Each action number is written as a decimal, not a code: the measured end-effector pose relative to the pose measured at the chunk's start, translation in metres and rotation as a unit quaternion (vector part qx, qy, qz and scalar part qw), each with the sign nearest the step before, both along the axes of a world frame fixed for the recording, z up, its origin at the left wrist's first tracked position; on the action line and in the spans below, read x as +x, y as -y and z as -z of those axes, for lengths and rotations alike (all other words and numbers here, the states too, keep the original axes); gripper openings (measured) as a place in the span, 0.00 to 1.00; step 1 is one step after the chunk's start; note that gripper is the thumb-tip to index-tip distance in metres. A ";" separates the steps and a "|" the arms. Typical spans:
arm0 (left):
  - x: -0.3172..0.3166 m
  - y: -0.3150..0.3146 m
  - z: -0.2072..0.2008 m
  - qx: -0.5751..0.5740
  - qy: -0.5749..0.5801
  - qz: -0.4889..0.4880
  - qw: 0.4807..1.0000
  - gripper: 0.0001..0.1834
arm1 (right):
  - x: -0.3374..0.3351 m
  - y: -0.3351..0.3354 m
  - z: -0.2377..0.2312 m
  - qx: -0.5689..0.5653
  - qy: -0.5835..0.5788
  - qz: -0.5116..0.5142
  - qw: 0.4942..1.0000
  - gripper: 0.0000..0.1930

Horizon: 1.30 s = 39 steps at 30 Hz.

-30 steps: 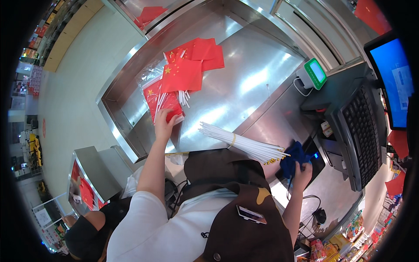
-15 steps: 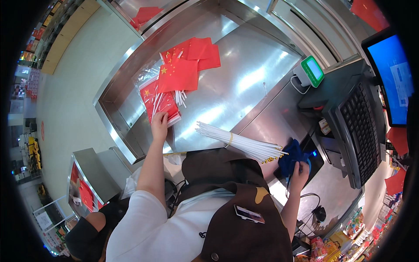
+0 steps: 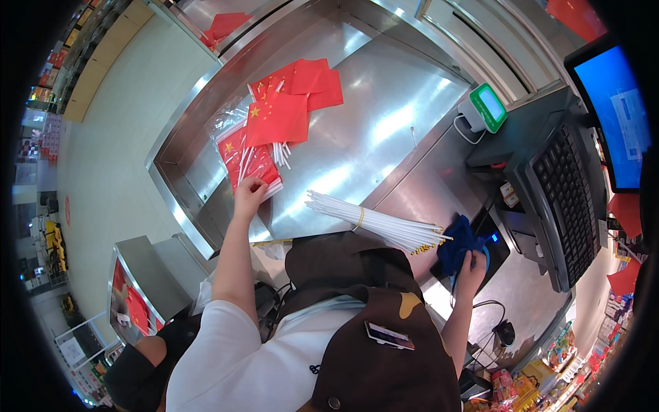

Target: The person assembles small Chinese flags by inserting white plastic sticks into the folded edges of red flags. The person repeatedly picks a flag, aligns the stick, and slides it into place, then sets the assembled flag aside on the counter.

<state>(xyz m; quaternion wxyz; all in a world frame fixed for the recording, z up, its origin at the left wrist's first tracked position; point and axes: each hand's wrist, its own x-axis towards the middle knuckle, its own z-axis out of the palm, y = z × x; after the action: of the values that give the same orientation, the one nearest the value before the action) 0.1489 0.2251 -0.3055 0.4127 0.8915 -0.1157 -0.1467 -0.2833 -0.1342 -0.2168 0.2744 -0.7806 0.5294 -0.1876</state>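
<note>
My left hand is at the near end of a clear plastic bag of red flags, with its fingers closed on the bag's edge. More small red flags with yellow stars lie fanned over the bag, their white sticks pointing toward me. On the right, my right hand is closed on a dark blue cloth over a black pad. Between the hands lies a bundle of white sticks with gold tips, tied with a yellow band, close to my waist.
The flags lie in a metal checkout counter with a raised rim. A small green-and-white device, a black keyboard and a monitor stand to the right. A black cable hangs near my right forearm.
My left hand's fingers have curled in more at the bag's edge. The right hand stays on the blue cloth, and the whole view has shifted slightly.
</note>
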 end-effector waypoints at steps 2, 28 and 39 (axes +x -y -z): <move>0.005 -0.003 0.002 -0.021 -0.022 -0.017 0.999 0.07 | 0.000 0.001 0.001 0.003 0.001 0.002 1.000 0.08; -0.002 0.007 -0.012 0.010 0.048 0.039 0.998 0.09 | -0.003 0.002 0.011 0.008 0.018 0.023 1.000 0.08; 0.007 0.001 0.002 0.008 0.025 0.032 0.999 0.09 | -0.004 0.001 0.013 0.009 0.021 0.030 0.999 0.09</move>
<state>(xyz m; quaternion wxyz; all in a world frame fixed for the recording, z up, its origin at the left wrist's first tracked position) 0.1561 0.2243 -0.3078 0.3975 0.8940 -0.1535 -0.1384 -0.2878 -0.1357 -0.2297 0.2869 -0.7576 0.5483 -0.2078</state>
